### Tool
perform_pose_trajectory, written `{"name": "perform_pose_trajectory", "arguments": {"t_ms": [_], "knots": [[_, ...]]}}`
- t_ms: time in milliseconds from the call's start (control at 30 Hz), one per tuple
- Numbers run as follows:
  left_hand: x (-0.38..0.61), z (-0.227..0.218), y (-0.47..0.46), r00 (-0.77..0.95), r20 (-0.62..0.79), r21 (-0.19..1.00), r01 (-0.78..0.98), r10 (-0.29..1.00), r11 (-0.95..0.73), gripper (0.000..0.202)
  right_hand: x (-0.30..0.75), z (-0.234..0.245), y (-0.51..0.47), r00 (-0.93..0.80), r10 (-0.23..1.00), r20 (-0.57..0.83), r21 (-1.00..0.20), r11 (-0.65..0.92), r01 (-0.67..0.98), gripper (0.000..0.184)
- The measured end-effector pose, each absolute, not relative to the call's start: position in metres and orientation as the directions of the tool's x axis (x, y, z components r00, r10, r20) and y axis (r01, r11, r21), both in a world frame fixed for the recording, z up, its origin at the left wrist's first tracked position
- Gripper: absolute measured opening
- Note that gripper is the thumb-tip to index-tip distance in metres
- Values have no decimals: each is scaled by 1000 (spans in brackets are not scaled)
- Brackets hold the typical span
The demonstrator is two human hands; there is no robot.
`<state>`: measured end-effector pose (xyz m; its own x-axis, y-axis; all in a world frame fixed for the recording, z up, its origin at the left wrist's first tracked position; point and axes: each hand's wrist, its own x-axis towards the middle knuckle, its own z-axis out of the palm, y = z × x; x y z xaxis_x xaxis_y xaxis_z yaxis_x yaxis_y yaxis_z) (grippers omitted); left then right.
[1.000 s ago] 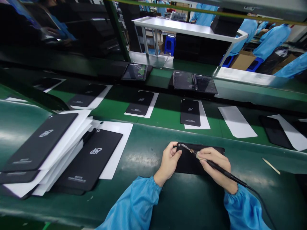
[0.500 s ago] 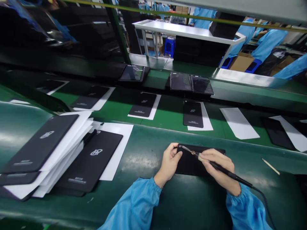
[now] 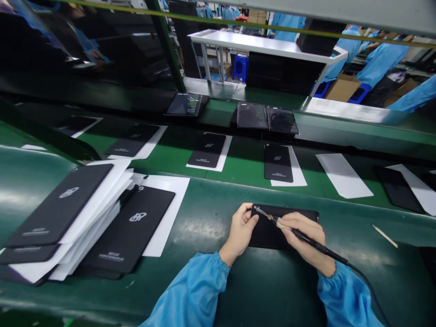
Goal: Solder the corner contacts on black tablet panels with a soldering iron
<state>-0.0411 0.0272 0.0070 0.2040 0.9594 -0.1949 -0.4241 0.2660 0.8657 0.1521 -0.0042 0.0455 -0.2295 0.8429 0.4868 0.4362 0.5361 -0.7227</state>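
A black tablet back cover lies flat on the green bench in front of me. My left hand pinches its upper left corner, thumb on top. In my right hand is a soldering iron, gripped like a pen, its cord trailing off to the lower right. The metal tip points left and meets the cover's upper left corner, beside my left fingertips; whether it touches is too small to tell. To the left, a stack of black covers with white sheets between them leans over another cover bearing a light logo.
Beyond the bench edge, a green conveyor belt carries several black covers on white sheets. Tablets with lit screens rest on the ledge behind it. A thin pale stick lies at right. People in blue work farther back.
My right hand and the soldering iron have shifted slightly left. The covers on the belt have moved a little to the right. My left hand keeps its hold on the corner.
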Motion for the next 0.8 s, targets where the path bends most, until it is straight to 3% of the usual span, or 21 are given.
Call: {"name": "perform_pose_trajectory", "arguments": {"t_ms": [267, 800], "knots": [[-40, 7, 26, 208, -216, 854, -432, 954, 288, 24, 145, 37, -19, 39, 821, 569, -698, 458, 550, 14], [-39, 0, 26, 200, -232, 852, -431, 952, 298, 30, 136, 33, -21, 50, 823, 565, -695, 443, 566, 13]]}}
